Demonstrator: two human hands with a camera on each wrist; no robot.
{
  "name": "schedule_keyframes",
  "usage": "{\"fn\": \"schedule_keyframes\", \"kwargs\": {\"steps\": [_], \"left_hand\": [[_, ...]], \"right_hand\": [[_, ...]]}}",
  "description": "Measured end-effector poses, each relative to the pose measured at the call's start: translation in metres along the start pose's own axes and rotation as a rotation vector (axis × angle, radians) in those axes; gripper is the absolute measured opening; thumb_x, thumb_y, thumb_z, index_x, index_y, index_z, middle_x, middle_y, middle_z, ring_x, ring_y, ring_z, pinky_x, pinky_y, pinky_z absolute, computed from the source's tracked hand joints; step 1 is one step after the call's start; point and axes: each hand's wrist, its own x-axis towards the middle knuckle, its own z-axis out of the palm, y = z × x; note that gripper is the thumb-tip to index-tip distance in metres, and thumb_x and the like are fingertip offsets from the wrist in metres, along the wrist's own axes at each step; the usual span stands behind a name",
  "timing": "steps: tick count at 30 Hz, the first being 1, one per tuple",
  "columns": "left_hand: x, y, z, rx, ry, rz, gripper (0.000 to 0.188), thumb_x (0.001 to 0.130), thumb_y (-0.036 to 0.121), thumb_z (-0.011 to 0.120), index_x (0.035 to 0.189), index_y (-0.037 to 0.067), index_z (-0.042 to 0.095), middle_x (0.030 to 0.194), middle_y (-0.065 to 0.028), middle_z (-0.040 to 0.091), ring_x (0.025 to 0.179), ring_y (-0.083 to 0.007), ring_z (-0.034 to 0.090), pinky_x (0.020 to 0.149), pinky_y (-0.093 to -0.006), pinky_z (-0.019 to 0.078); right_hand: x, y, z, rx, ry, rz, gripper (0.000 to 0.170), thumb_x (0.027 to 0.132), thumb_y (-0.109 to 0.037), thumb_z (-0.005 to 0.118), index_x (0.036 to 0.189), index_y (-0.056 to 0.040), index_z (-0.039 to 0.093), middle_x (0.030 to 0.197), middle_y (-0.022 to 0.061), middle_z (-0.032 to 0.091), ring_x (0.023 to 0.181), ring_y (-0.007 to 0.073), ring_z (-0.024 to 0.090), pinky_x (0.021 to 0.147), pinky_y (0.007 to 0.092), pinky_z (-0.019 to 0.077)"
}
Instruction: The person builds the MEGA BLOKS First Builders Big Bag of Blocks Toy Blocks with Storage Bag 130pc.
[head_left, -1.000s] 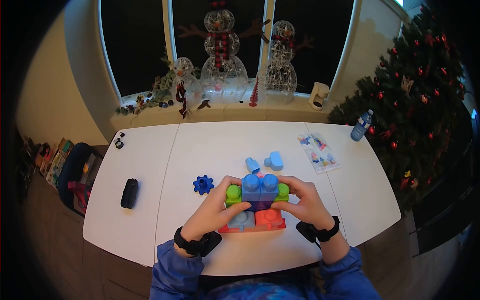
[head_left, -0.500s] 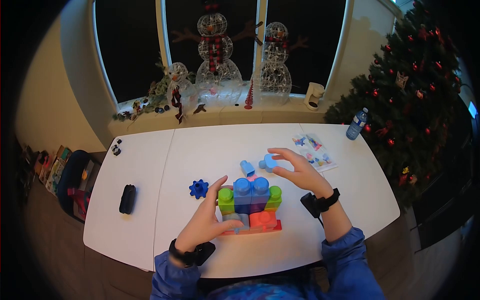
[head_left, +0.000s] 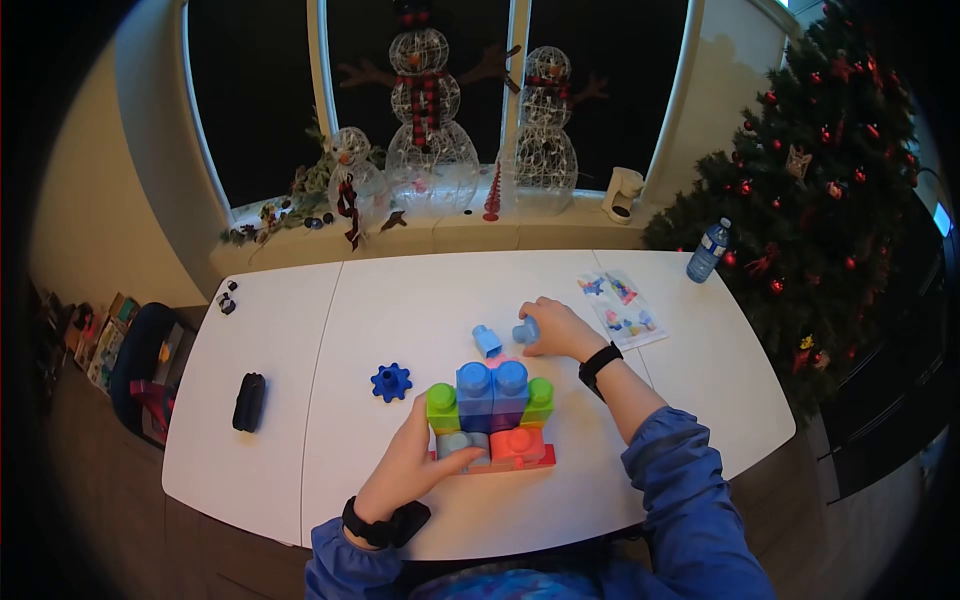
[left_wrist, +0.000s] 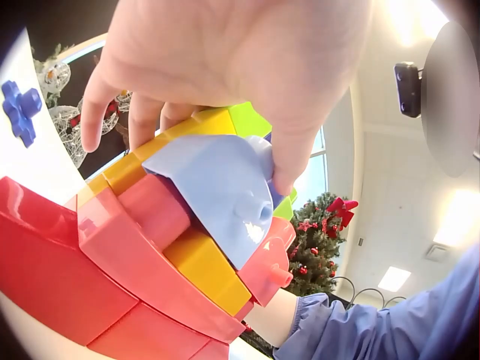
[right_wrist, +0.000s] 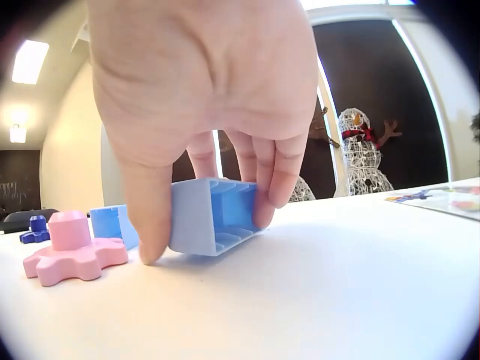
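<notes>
A built stack of toy building blocks [head_left: 492, 398], with blue and green on top and red at the base, stands on the table in front of the person. The left hand [head_left: 402, 460] holds its left side, thumb across the front near a grey-blue block [left_wrist: 221, 184] and fingers along the back. Beyond the stack, the right hand [head_left: 564, 330] pinches a light blue block [right_wrist: 193, 217] between thumb and fingers, low over the tabletop, its hollow side showing in the right wrist view. Close by lie a second light blue block [head_left: 487, 341] and a pink gear piece [right_wrist: 76, 259].
A dark blue gear [head_left: 391, 382] lies left of the stack and a black case [head_left: 249, 402] farther left. A picture sheet [head_left: 622, 308] and a water bottle [head_left: 708, 250] are at the back right. Wire snowmen [head_left: 432, 160] line the windowsill.
The right hand has let go of the stack's right side, reached forward and taken hold of the light blue block. The left hand has stayed at the stack.
</notes>
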Motion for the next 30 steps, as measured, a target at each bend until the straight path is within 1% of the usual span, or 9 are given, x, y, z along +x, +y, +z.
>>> {"fn": "schedule_keyframes", "kwargs": {"steps": [2,5,8,9,12,15,18,24,30], "left_hand": [[0.000,-0.001,0.000,-0.002,-0.010,0.003,0.076,0.088,0.020,0.085,0.147,0.000,0.040,0.136,-0.0195,0.058,0.125,-0.0281,0.057,0.107,-0.0375,0.0456],[0.001,-0.004,0.001,-0.004,-0.005,0.020,0.075,0.089,0.020,0.084,0.147,0.000,0.040,0.136,-0.0194,0.058,0.125,-0.0279,0.057,0.105,-0.0375,0.0467],[0.000,0.000,0.001,-0.026,-0.011,-0.005,0.075,0.089,0.020,0.084,0.147,0.000,0.040,0.136,-0.0192,0.058,0.125,-0.0276,0.057,0.104,-0.0374,0.0478],[0.001,-0.001,0.001,-0.024,-0.009,0.003,0.075,0.089,0.020,0.083,0.147,0.000,0.040,0.136,-0.0192,0.058,0.125,-0.0276,0.057,0.104,-0.0375,0.0481],[0.001,-0.002,0.002,-0.025,-0.003,0.018,0.074,0.090,0.020,0.083,0.147,0.001,0.040,0.135,-0.0189,0.058,0.123,-0.0274,0.058,0.103,-0.0376,0.0489],[0.000,-0.002,0.002,-0.027,0.004,0.023,0.073,0.090,0.020,0.083,0.146,0.001,0.040,0.134,-0.0186,0.059,0.121,-0.0273,0.060,0.102,-0.0375,0.0498],[0.001,-0.002,0.003,-0.041,0.006,0.016,0.072,0.090,0.021,0.083,0.145,0.001,0.041,0.131,-0.0182,0.060,0.119,-0.0268,0.061,0.099,-0.0372,0.0512],[0.001,-0.002,0.003,-0.078,0.006,-0.020,0.071,0.090,0.022,0.083,0.144,0.001,0.041,0.129,-0.0183,0.061,0.117,-0.0264,0.062,0.096,-0.0370,0.0524],[0.000,-0.006,0.003,-0.008,0.010,0.016,0.074,0.090,0.023,0.083,0.146,0.002,0.040,0.127,-0.0182,0.061,0.114,-0.0273,0.063,0.095,-0.0372,0.0526]], "right_hand": [[-0.006,-0.008,-0.011,0.031,0.131,-0.032,0.060,0.070,-0.024,0.091,0.123,-0.0095,0.066,0.108,0.0144,0.070,0.102,0.0349,0.069,0.087,0.0429,0.0565],[-0.014,-0.033,-0.038,0.371,0.299,-0.033,0.048,0.077,-0.020,0.083,0.120,-0.0081,0.068,0.102,0.0112,0.073,0.091,0.0274,0.071,0.081,0.0367,0.0575],[-0.025,-0.067,-0.072,0.616,0.365,0.034,0.040,0.081,-0.016,0.078,0.119,-0.0065,0.070,0.099,0.0076,0.074,0.087,0.0188,0.070,0.079,0.0322,0.0570],[-0.033,-0.084,-0.090,0.588,0.302,0.061,0.034,0.085,-0.011,0.075,0.118,-0.0066,0.071,0.102,0.0044,0.073,0.088,0.0157,0.069,0.083,0.0324,0.0571],[-0.042,-0.115,-0.105,0.512,0.487,-0.374,0.029,0.087,-0.016,0.076,0.114,-0.0057,0.073,0.099,0.0093,0.073,0.096,0.0179,0.073,0.085,0.0303,0.0571],[-0.060,-0.157,-0.118,1.097,0.191,-0.262,0.034,0.085,-0.011,0.077,0.119,-0.0031,0.072,0.110,0.0051,0.073,0.103,0.0182,0.072,0.092,0.0335,0.0555],[-0.061,-0.165,-0.129,0.905,0.113,-0.348,0.038,0.086,-0.010,0.079,0.122,-0.0015,0.071,0.112,0.0080,0.075,0.108,0.0202,0.072,0.094,0.0347,0.0552],[-0.065,-0.171,-0.133,0.674,0.108,-0.385,0.043,0.088,-0.013,0.080,0.129,-0.0047,0.068,0.112,0.0106,0.078,0.104,0.0211,0.074,0.091,0.0329,0.0560],[-0.064,-0.182,-0.130,0.502,0.040,-0.438,0.036,0.089,-0.021,0.082,0.119,-0.0070,0.069,0.101,0.0115,0.078,0.091,0.0295,0.076,0.083,0.0311,0.0567]]}}
